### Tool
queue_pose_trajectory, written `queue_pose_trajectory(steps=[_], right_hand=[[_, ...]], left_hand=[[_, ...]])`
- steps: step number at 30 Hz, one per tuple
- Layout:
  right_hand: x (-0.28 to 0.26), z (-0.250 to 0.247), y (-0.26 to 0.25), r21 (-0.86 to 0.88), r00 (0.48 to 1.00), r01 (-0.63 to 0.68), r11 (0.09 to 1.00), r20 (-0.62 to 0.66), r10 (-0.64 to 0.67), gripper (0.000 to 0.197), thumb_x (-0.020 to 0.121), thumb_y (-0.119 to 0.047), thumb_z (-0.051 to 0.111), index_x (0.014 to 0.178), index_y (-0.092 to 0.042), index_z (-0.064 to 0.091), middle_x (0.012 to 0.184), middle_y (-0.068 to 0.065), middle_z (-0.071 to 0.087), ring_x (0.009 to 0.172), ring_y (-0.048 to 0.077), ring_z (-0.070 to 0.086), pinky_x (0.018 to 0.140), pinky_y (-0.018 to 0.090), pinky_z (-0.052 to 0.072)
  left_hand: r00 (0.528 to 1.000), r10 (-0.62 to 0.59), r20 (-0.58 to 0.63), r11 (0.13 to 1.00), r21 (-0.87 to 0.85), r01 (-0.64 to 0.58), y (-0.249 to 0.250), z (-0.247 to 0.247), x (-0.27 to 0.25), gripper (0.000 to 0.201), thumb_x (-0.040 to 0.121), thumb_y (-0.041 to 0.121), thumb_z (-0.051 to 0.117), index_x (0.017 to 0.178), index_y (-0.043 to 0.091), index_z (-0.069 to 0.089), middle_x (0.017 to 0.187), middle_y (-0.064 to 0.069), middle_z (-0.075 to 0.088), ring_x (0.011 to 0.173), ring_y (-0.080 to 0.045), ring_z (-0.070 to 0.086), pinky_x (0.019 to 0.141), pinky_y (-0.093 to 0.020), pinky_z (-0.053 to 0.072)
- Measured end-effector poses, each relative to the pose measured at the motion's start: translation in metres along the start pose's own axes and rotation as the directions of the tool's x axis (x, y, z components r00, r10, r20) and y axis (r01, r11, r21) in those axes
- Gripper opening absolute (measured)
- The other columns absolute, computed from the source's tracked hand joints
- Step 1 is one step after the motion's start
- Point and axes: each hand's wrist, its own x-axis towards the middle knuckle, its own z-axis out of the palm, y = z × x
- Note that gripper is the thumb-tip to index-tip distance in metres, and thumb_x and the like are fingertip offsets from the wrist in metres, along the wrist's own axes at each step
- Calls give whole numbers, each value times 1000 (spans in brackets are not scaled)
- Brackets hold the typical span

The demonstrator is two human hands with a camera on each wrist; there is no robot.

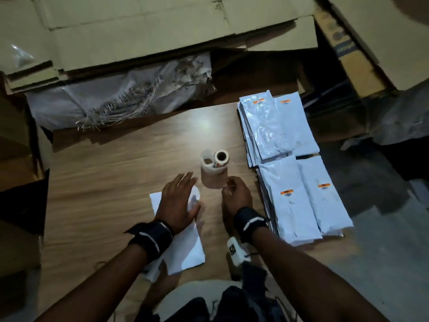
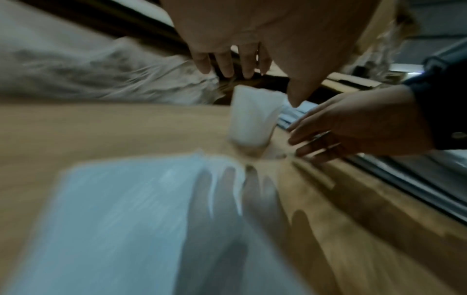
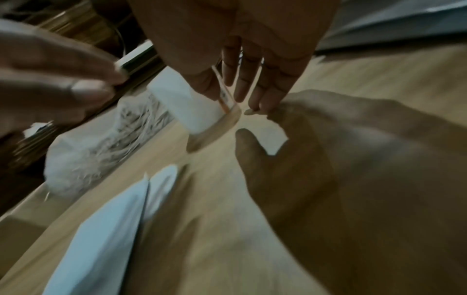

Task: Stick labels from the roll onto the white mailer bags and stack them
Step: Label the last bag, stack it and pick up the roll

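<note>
1. Head view: left hand (image 1: 180,201) is flat w/ fingers straight and spread, over the far end of a bag (image 1: 183,245) lying on the table (image 1: 104,177). Prob. there to keep the slick bag from sliding while a label goes on. Whether the palm presses or just hovers: can't tell.
2. Same view: right hand (image 1: 235,196) has fingers curled, tips drawn together just at the near edge of the roll (image 1: 214,165). Looks like it's pinching a label or liner end; the label itself is too small to confirm here. The roll stands just beyond both sets of fingertips, within easy reach of either.
3. Same view: labelled stacks (image 1: 292,163) sit right of the right hand, orange labels up, so a done bag goes across w/ one short move.
4. Left wrist view: blurred. Left fingers (image 2: 225,59) straight, apart, holding nothing; bag below them, roll just past the tips.
5. Right wrist view: an orange-edged label strip (image 3: 225,97) shows by the thumb, beside the roll. Prob. being peeled; the grip on it isn't clear.
</note>
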Motion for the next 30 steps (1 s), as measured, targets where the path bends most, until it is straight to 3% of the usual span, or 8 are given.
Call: queue_pose_trajectory(steps=[2, 4, 8, 11, 14, 19, 24, 30], right_hand=[[15, -6, -5, -5, 999, -38, 999, -6, 38, 34, 87, -21, 62, 121, -16, 59, 118, 7, 64, 106, 24, 62, 88, 26, 44], [27, -9, -10, -9, 999, -50, 999, 5, 50, 38, 87, -27, 64, 123, -16, 58, 119, 7, 64, 106, 23, 62, 89, 27, 44], [40, -7, -11, -90, 999, -22, 996, 40, 26, 30, 84, -36, 63, 111, -22, 61, 109, 4, 66, 98, 25, 63, 83, 33, 51], [46, -8, -12, -168, 997, 23, 986, 72, -11, 26, 81, -38, 58, 102, -23, 64, 103, 3, 67, 95, 26, 65, 78, 37, 54], [48, -13, -15, -227, 990, 81, 971, 131, -52, 31, 80, -37, 58, 106, -23, 65, 109, 5, 64, 99, 28, 63, 80, 39, 54], [49, -23, -17, -307, 978, 154, 939, 185, -100, 32, 81, -40, 59, 104, -19, 67, 105, 8, 65, 97, 32, 62, 76, 40, 54], [49, -34, -23, -355, 960, 206, 912, 252, -119, 28, 82, -31, 60, 106, -20, 70, 104, 11, 67, 98, 35, 62, 77, 39, 54], [51, -35, -27, -395, 965, 147, 907, 257, -45, 28, 83, -39, 55, 98, -21, 72, 96, 8, 72, 93, 33, 65, 74, 33, 51]], left_hand=[[998, 41, 38, 996, 77, -44, 25, 0, 34, 62, 84, 45, 48, 139, 17, 48, 143, -5, 50, 133, -31, 41, 104, -45, 36], [989, 20, 145, 972, 229, -53, 43, 0, 61, 60, 80, 48, 40, 135, 27, 51, 135, 2, 56, 128, -27, 43, 98, -41, 31], [968, -132, 212, 922, 385, 41, 69, -3, 94, 28, 83, 41, 56, 104, 24, 62, 105, -1, 67, 108, -30, 50, 86, -38, 31], [957, -155, 247, 866, 500, 11, 69, -1, 101, 26, 93, 37, 48, 112, 25, 62, 106, -3, 66, 110, -33, 48, 90, -39, 33], [946, -149, 289, 857, 515, -22, 61, 4, 102, 30, 96, 37, 44, 122, 32, 60, 106, -5, 67, 110, -34, 49, 90, -38, 33], [900, -242, 362, 874, 485, 40, 55, 16, 111, 36, 91, 47, 42, 111, 28, 65, 107, -2, 66, 112, -33, 46, 92, -40, 33], [905, -231, 357, 896, 440, 55, 63, 18, 115, 29, 92, 39, 44, 113, 33, 63, 110, -6, 65, 115, -36, 45, 95, -41, 32], [910, -208, 360, 894, 448, 28, 59, 22, 117, 32, 92, 40, 43, 111, 27, 66, 109, -5, 64, 112, -35, 44, 91, -41, 32]])
